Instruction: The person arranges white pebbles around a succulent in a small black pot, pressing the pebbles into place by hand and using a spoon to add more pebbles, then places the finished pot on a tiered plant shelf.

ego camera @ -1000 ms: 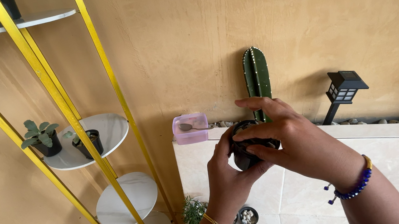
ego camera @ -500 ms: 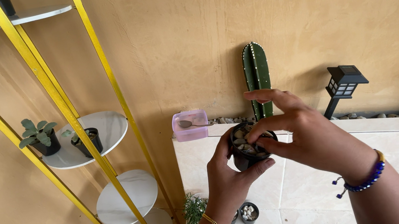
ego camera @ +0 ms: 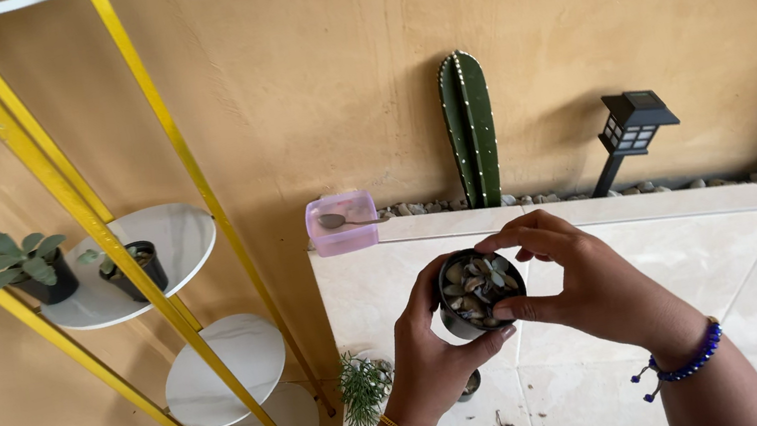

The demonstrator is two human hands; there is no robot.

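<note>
A: Report grip status and pot location.

B: The left hand [ego camera: 435, 346] is closed around the wall of the small black pot [ego camera: 474, 291], supporting it from below and from the side. The right hand [ego camera: 583, 287] is curled over the far rim, with its fingertips [ego camera: 505, 309] pressing on the pebbles [ego camera: 474, 287] that fill the pot. The pot is held in the air above the white tiled ledge [ego camera: 671, 268], tilted with its mouth towards the camera.

A: Failure risks?

B: In my judgement, spillage. The pot is tilted, and the pebbles appear loose. If the right hand lifts off while the tilt remains, stones may fall onto the ledge or towards the small green plant [ego camera: 364, 393] below. The grip on the pot itself appears secure.

A: Surroundings?

B: A pink plastic tub [ego camera: 341, 224] containing a spoon stands at the back corner of the ledge. A tall green cactus [ego camera: 470, 127] and a black garden lantern [ego camera: 633, 127] stand against the wall. A yellow-framed shelf [ego camera: 163, 247] to the left carries two potted succulents.

A: Changes from the earlier frames?

B: The pot now sits lower and nearer the camera. The right hand, formerly spread across the top, is now drawn onto the rim, so the pebbles are exposed.
</note>
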